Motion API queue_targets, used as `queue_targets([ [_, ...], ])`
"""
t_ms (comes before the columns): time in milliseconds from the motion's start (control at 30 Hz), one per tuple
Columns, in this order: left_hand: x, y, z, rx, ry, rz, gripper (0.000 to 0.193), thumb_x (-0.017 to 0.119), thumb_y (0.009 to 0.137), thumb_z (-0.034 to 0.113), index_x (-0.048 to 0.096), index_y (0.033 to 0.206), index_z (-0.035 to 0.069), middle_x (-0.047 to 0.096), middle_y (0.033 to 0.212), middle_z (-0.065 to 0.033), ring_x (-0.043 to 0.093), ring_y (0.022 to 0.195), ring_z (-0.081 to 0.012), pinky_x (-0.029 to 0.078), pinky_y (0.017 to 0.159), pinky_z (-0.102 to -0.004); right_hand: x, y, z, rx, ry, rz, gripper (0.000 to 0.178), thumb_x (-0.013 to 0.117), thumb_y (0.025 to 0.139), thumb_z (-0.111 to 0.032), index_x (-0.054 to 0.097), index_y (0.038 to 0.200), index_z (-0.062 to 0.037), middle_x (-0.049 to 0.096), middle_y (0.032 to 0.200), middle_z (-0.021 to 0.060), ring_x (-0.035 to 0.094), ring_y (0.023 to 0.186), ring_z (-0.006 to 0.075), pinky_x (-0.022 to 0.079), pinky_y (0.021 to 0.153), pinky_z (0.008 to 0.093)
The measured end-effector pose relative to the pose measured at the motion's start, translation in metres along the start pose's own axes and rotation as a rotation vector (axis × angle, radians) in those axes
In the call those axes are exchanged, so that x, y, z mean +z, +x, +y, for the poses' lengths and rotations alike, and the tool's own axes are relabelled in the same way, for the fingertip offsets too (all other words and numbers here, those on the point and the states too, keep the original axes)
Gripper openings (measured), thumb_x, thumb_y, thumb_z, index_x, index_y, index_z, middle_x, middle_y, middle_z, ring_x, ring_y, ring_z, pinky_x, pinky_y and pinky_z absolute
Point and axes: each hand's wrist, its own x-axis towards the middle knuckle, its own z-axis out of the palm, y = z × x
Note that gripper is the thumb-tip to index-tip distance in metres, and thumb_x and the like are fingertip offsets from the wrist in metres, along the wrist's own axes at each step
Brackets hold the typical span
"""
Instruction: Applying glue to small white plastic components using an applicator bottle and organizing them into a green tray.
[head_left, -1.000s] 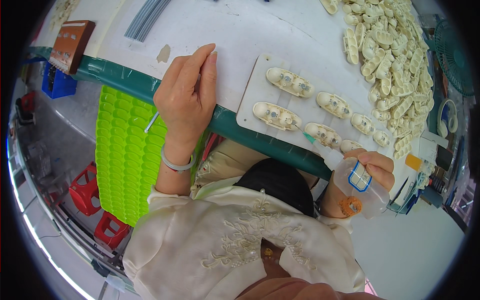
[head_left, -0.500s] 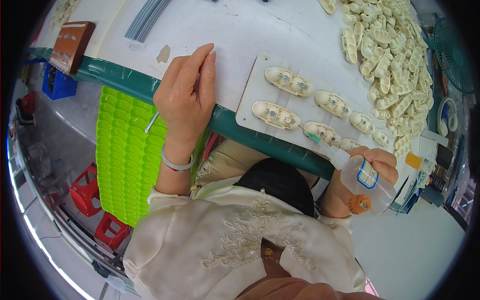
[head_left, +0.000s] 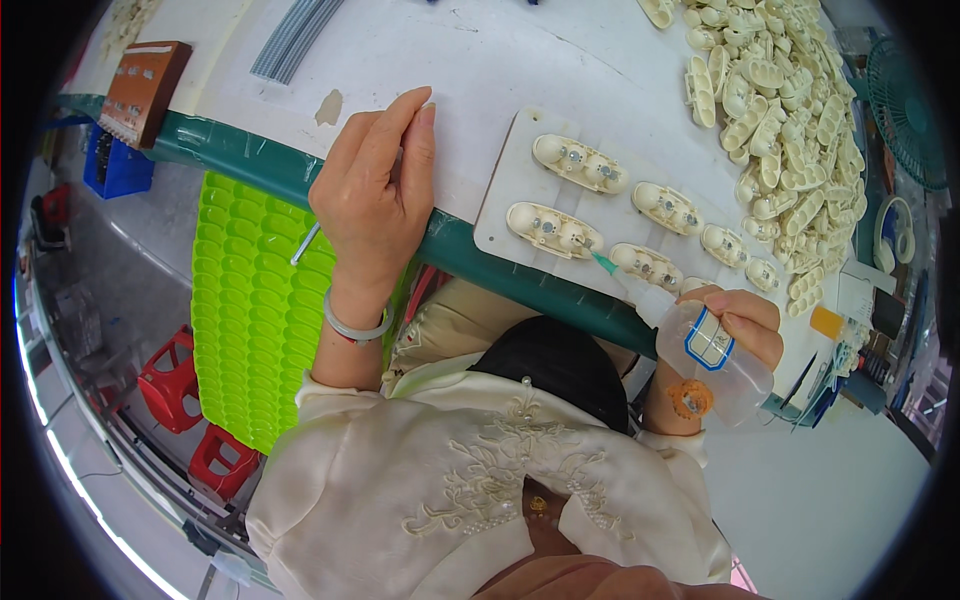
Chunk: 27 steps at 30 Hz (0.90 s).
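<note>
In my right hand point(head_left: 738, 318) is a translucent squeeze bottle point(head_left: 735, 385) with a blue-edged label, an orange patch and a green needle tip. Its tip point(head_left: 606, 263) touches or hovers at the right end of a cream oval plastic part point(head_left: 553, 230); the exact contact is too small to tell. That part sits in a white holder plate point(head_left: 497, 215) with several similar parts, each bearing small silvery pieces. My left hand point(head_left: 372, 185) rests at the table edge left of the plate, fingers curled. A thin metal rod point(head_left: 306, 244) sticks out below its outer side; the rest is hidden by the hand.
A large heap of cream plastic parts point(head_left: 775, 120) lies at the right. Grey tubes point(head_left: 293, 40) and a brown block point(head_left: 148, 92) are at the far left. Green trays point(head_left: 245, 330) stand below the green table edge point(head_left: 240, 155). A green fan point(head_left: 905, 110) is far right.
My right hand has shifted slightly left with the squeeze bottle, which has turned a little. Its needle tip has moved closer to the oval part. The left hand is almost still.
</note>
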Motion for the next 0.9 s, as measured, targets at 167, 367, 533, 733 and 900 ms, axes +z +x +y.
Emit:
queue_targets([
  [167, -0.002, -0.001, 0.001, -0.002, 0.006, -0.007, 0.013, 0.064, 0.078, 0.004, 0.066, 0.091, 0.005, 0.054, 0.062, -0.0041, 0.045, 0.047, -0.0122, 0.035, 0.043, -0.0239, 0.002, 0.002, -0.002, -0.008, -0.016, 0.009, 0.024, 0.063, 0.076, -0.003, 0.047, 0.093, -0.0017, 0.052, 0.094, 0.0172, 0.058, 0.078, 0.0263, 0.051, 0.071, 0.0365],
  [367, -0.001, 0.000, 0.005, 0.018, -0.018, -0.011, 0.014, 0.064, 0.078, 0.003, 0.066, 0.092, 0.005, 0.053, 0.062, -0.0043, 0.045, 0.048, -0.0128, 0.036, 0.044, -0.0243, -0.015, -0.011, 0.000, -0.127, 0.013, 0.138, 0.031, 0.061, 0.077, -0.006, 0.044, 0.103, -0.0021, 0.048, 0.102, 0.0217, 0.058, 0.073, 0.0335, 0.053, 0.059, 0.0403],
  [533, 0.000, -0.003, 0.002, -0.006, 0.034, -0.114, 0.020, 0.057, 0.083, 0.001, 0.065, 0.101, 0.003, 0.056, 0.069, -0.0066, 0.046, 0.055, -0.0148, 0.039, 0.051, -0.0278, -0.057, -0.069, -0.012, -0.047, 0.365, 0.228, 0.037, 0.052, 0.084, -0.011, 0.041, 0.120, -0.0140, 0.040, 0.121, 0.0210, 0.058, 0.068, 0.0413, 0.054, 0.049, 0.0440],
  [733, -0.002, -0.003, -0.013, 0.097, 0.092, -0.121, 0.022, 0.050, 0.090, 0.007, 0.061, 0.107, 0.000, 0.053, 0.076, -0.0084, 0.047, 0.062, -0.0166, 0.041, 0.058, -0.0269, -0.099, -0.075, -0.015, -0.197, -0.456, 0.426, 0.036, 0.048, 0.089, -0.029, 0.038, 0.119, -0.0117, 0.035, 0.130, 0.0240, 0.061, 0.063, 0.0328, 0.051, 0.053, 0.0475],
  [900, 0.002, 0.005, -0.012, 0.068, 0.065, -0.168, 0.024, 0.047, 0.091, 0.009, 0.059, 0.111, 0.001, 0.052, 0.078, -0.0076, 0.047, 0.064, -0.0147, 0.041, 0.059, -0.0256, -0.165, -0.099, -0.012, -0.058, -0.091, 0.946, 0.048, 0.064, 0.081, -0.012, 0.032, 0.116, -0.0042, 0.028, 0.131, 0.0226, 0.055, 0.100, 0.0325, 0.045, 0.085, 0.0409],
])
